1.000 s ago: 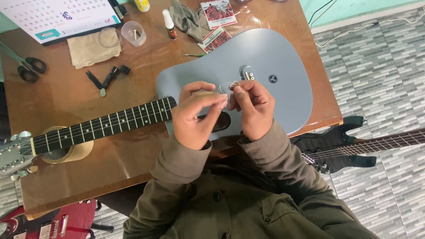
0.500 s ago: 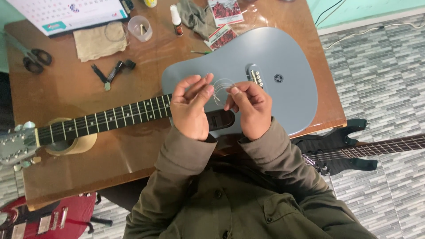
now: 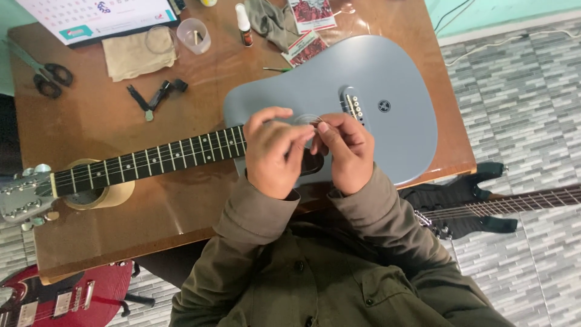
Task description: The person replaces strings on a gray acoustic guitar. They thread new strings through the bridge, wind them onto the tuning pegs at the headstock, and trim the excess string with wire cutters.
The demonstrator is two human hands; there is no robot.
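A thin coiled guitar string (image 3: 307, 119) was pinched between both hands' fingers above the grey guitar (image 3: 387, 72) (neck pointing left across the table (image 3: 181, 206)). The left hand (image 3: 275, 154) and right hand (image 3: 345, 151) hid the soundhole; scissors (image 3: 45, 75) lay well apart.

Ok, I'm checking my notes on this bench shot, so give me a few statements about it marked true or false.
1. Both hands, left hand and right hand, pinch a thin coiled guitar string. True.
2. The grey acoustic guitar lies on the floor. False: it lies on the brown table.
3. The guitar's neck rests on a roll of tape. True.
4. The scissors lie on the guitar's body. False: they lie near the table's far left corner.
5. A black electric guitar sits beyond the table's right edge. True.
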